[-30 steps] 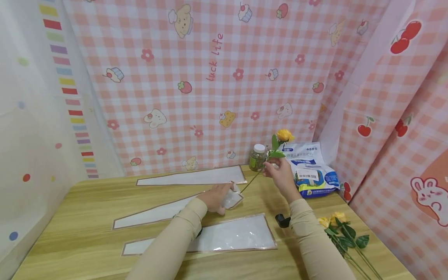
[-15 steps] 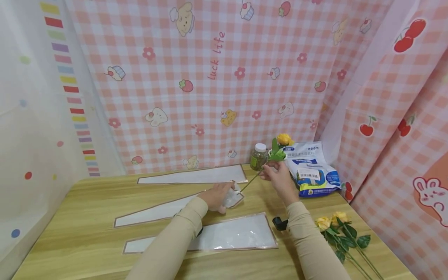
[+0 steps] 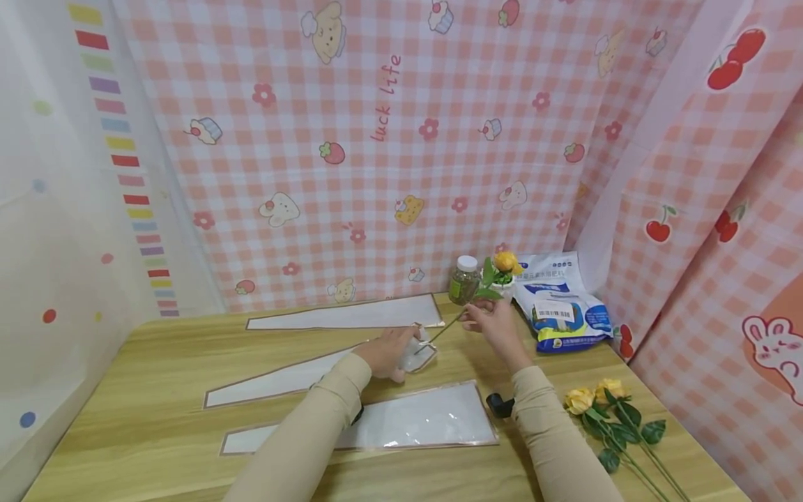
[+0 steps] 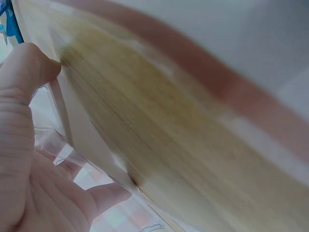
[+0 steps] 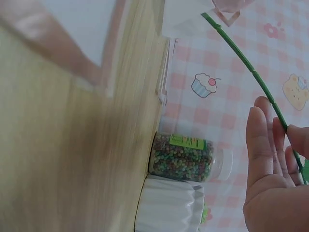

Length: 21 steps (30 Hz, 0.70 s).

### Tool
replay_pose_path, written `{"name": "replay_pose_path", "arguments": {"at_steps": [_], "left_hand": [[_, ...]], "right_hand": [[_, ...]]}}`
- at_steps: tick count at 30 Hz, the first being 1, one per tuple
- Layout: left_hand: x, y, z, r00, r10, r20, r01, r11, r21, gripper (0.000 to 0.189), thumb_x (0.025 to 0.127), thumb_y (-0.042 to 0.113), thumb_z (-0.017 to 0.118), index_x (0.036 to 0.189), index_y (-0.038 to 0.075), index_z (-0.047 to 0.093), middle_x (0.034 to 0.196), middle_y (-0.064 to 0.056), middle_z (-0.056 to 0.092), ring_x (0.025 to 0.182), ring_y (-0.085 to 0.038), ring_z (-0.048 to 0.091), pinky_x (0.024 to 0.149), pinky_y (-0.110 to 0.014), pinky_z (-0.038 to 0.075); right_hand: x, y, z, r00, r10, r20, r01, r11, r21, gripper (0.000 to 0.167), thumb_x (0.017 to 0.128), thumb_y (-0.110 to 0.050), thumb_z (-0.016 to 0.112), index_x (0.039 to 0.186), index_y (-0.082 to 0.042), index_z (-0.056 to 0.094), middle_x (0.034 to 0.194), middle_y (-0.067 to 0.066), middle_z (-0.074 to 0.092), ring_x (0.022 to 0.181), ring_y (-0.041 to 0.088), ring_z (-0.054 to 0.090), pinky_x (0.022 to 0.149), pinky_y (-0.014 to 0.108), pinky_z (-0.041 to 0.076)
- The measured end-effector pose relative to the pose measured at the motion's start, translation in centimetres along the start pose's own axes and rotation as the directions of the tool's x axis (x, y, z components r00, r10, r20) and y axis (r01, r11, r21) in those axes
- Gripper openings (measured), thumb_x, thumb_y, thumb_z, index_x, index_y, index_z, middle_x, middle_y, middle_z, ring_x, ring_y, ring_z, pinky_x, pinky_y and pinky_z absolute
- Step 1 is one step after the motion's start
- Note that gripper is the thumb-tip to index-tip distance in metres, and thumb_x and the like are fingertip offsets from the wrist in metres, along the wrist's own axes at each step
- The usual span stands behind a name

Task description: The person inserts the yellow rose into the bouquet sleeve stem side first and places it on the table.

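In the head view my left hand (image 3: 384,354) holds the wide end of the middle plastic flower sleeve (image 3: 276,376), its mouth raised and spread. The left wrist view has the thumb (image 4: 34,67) and fingers at the sleeve's brown-edged film. My right hand (image 3: 498,328) pinches the green stem (image 5: 258,79) of a single yellow rose (image 3: 505,263) between thumb and fingers. The stem slants down to the left, and its lower end overlaps the sleeve's mouth. The bloom stands above the right hand, with leaves just below it.
Two more sleeves lie flat, one behind (image 3: 351,317) and one in front (image 3: 426,418). At the back stand a white-capped jar (image 3: 464,282), a white pot (image 5: 169,208) and a blue-white bag (image 3: 561,307). Several yellow roses (image 3: 580,401) lie right. Something black (image 3: 500,405) sits by the right sleeve.
My right hand has moved down and left with the rose, and the stem's end has slid further in over the sleeve's mouth. The left hand stays in place.
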State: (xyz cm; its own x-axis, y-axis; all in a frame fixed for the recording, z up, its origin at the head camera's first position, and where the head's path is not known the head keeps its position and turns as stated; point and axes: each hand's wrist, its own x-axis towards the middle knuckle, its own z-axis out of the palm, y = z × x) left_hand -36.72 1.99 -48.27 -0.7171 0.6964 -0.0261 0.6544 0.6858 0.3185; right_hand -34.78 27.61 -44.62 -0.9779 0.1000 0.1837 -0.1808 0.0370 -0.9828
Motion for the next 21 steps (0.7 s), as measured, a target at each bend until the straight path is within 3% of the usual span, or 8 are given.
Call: {"name": "replay_pose_path", "arguments": {"at_steps": [5,12,21], "left_hand": [[-0.2,0.3,-0.2,1.000,0.013,-0.001,-0.013,1.000,0.002,0.076,0.081,0.016,0.079,0.144,0.018,0.035,0.149,-0.017,0.046,0.137,-0.034,0.043,0.105,-0.045,0.048],[-0.4,0.8,-0.7,1.000,0.023,0.004,-0.023,0.999,-0.022,0.076,0.082,0.014,0.079,0.144,0.015,0.035,0.151,-0.019,0.043,0.141,-0.037,0.040,0.111,-0.048,0.043],[-0.1,0.4,-0.5,1.000,0.018,-0.004,-0.018,1.000,-0.008,0.077,0.081,0.015,0.080,0.145,0.014,0.037,0.146,-0.019,0.048,0.135,-0.033,0.045,0.107,-0.044,0.045]], "right_hand": [[-0.2,0.2,0.3,1.000,-0.003,0.019,0.003,1.000,-0.024,0.026,0.099,0.005,0.057,0.119,0.018,0.048,0.096,0.017,0.068,0.074,0.011,0.069,0.073,0.029,0.062],[-0.1,0.5,0.8,1.000,0.008,0.006,-0.008,0.998,-0.060,0.016,0.098,0.004,0.058,0.110,0.013,0.052,0.094,0.017,0.070,0.073,0.011,0.070,0.071,0.029,0.062],[-0.1,1.3,1.7,0.997,0.078,-0.028,-0.079,0.997,-0.027,0.014,0.098,0.005,0.057,0.108,0.014,0.053,0.093,0.022,0.071,0.074,0.017,0.072,0.068,0.025,0.061]]}}
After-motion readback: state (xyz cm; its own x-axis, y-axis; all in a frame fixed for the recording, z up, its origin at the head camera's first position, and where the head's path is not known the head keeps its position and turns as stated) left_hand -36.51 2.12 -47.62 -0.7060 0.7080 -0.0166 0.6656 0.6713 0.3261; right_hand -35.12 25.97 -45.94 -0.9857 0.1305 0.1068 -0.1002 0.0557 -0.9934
